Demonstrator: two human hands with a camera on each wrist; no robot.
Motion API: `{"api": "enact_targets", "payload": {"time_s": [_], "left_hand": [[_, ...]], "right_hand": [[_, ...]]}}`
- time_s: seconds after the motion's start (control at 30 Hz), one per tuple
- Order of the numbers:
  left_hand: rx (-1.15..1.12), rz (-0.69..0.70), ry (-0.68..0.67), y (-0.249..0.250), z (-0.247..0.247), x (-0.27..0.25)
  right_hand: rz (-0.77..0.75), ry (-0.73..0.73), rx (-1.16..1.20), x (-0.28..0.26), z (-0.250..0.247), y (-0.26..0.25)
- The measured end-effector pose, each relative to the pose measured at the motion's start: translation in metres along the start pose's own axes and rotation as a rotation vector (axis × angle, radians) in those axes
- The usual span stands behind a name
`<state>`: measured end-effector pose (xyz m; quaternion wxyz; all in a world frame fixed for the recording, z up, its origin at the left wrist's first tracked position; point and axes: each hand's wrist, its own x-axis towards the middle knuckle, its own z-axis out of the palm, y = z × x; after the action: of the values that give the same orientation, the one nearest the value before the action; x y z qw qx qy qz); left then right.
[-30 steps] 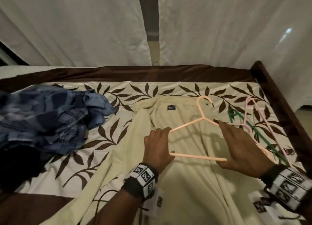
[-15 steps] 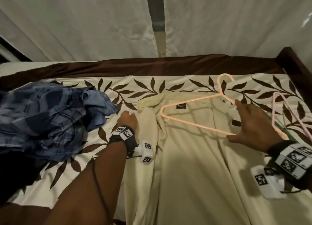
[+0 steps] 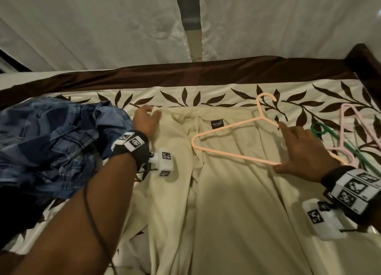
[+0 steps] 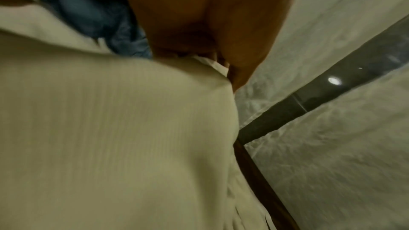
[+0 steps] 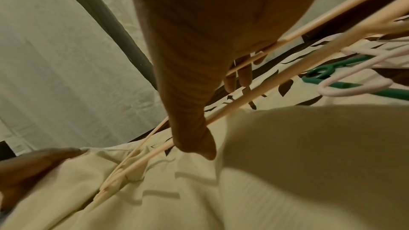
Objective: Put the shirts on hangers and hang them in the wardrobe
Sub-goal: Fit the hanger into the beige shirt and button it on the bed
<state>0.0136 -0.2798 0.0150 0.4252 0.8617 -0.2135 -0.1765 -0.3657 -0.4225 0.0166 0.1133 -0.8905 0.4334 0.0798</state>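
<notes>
A cream shirt [image 3: 226, 192] lies flat on the bed, collar label up. My left hand [image 3: 151, 114] pinches the shirt's upper left corner by the collar; in the left wrist view the fingertips [image 4: 223, 66] nip the cream fabric [image 4: 110, 128]. A peach hanger [image 3: 226, 157] rests on the shirt, hook pointing to the far side. My right hand [image 3: 288, 149] grips its right end, thumb on the lower bar and index finger on the upper arm. In the right wrist view the fingers [image 5: 243, 76] curl round the peach hanger [image 5: 254, 93]. A crumpled blue plaid shirt [image 3: 51, 142] lies at the left.
A pale pink hanger [image 3: 350, 128] and a green hanger [image 3: 321, 130] lie on the leaf-patterned bedspread [image 3: 226, 95] at the right. A dark wooden bed frame [image 3: 365, 64] borders the far and right sides. White curtains [image 3: 92, 27] hang behind.
My left hand let go of the hanger's left end and moved up along the shirt's left side to pinch the collar corner. My right hand carried the hanger toward the collar.
</notes>
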Motion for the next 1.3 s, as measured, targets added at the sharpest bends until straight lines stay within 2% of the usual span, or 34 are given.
{"api": "enact_targets", "payload": {"time_s": [0.1,0.17,0.27,0.4,0.5,0.53,0.6,0.67,0.7,0.77,0.83,0.9,1.0,1.07,1.13,1.17,1.23,1.3], "left_hand": [[0.074,0.176,-0.071,0.035,-0.024,-0.003],[0.044,0.234,-0.128,0.061,-0.026,-0.015],[-0.138,0.174,-0.273,0.090,-0.004,-0.040],[-0.231,0.099,-0.493,0.097,0.045,-0.086],[-0.166,0.016,-0.644,0.079,0.075,-0.120],[-0.088,0.039,-0.663,0.069,0.083,-0.126],[0.204,0.189,-0.579,0.050,0.093,-0.130],[0.496,0.384,-0.322,0.035,0.096,-0.126],[0.552,0.509,-0.251,0.029,0.098,-0.123],[0.645,0.729,-0.343,0.023,0.103,-0.118],[0.801,0.872,-0.461,0.021,0.112,-0.115],[0.864,0.964,-0.452,0.017,0.121,-0.113],[0.884,1.016,-0.402,0.008,0.125,-0.110],[0.838,1.028,-0.349,-0.001,0.122,-0.105],[0.784,0.998,-0.310,-0.012,0.117,-0.102],[0.767,0.986,-0.310,-0.018,0.115,-0.100],[0.737,0.976,-0.316,-0.027,0.112,-0.098],[0.700,0.968,-0.309,-0.032,0.111,-0.098]], "right_hand": [[0.009,0.007,-0.015,0.004,-0.006,-0.003],[-0.007,0.009,-0.019,0.006,-0.009,-0.012],[-0.058,0.015,-0.012,0.012,-0.009,-0.035],[-0.082,0.029,0.012,0.027,-0.001,-0.065],[-0.082,0.023,0.020,0.040,0.005,-0.068],[-0.091,0.023,0.011,0.044,0.007,-0.066],[-0.106,0.011,-0.010,0.049,0.010,-0.062],[-0.118,0.001,-0.017,0.052,0.012,-0.058],[-0.127,0.006,-0.019,0.053,0.013,-0.057],[-0.148,0.030,-0.013,0.052,0.014,-0.058],[-0.182,0.071,-0.008,0.049,0.015,-0.063],[-0.229,0.089,-0.020,0.046,0.014,-0.065],[-0.290,-0.047,0.165,0.045,0.001,-0.053],[-0.213,-0.025,0.382,0.052,-0.007,-0.031],[0.058,0.100,0.529,0.063,-0.011,-0.003],[0.222,0.117,0.504,0.067,-0.009,0.011],[0.429,0.012,0.407,0.072,0.005,0.030],[0.501,-0.071,0.445,0.073,0.018,0.035]]}}
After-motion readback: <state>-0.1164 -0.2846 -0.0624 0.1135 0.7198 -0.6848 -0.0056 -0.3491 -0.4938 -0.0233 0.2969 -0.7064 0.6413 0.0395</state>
